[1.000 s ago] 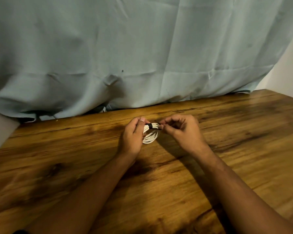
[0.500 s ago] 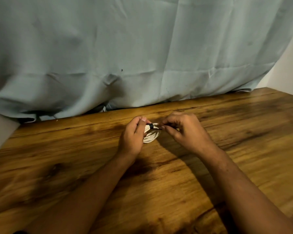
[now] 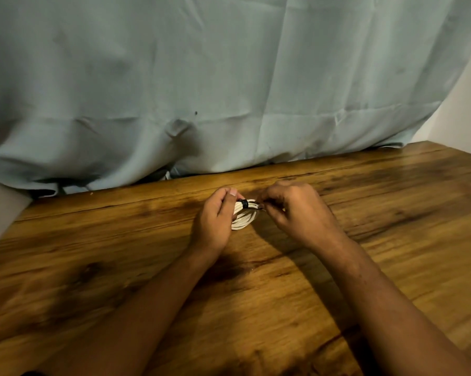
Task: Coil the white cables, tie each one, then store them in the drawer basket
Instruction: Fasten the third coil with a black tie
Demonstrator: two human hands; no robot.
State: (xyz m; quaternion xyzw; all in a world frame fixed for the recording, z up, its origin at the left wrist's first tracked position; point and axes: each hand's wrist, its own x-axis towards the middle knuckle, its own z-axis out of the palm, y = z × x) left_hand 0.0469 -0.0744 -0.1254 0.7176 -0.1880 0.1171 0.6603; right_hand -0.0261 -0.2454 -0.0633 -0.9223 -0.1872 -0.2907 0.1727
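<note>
Hanging behind white cable (image 3: 244, 220) and black tie (image 3: 245, 204), pale curtain (image 3: 229, 90); table (image 3: 392, 213) beneath.

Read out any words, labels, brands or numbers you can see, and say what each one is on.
There are none to read.
The coiled white cable, the black tie round it, the wooden table and the pale blue cloth show no print.
The left hand and right hand hide part of the coil, so a mark there cannot be ruled out.
</note>
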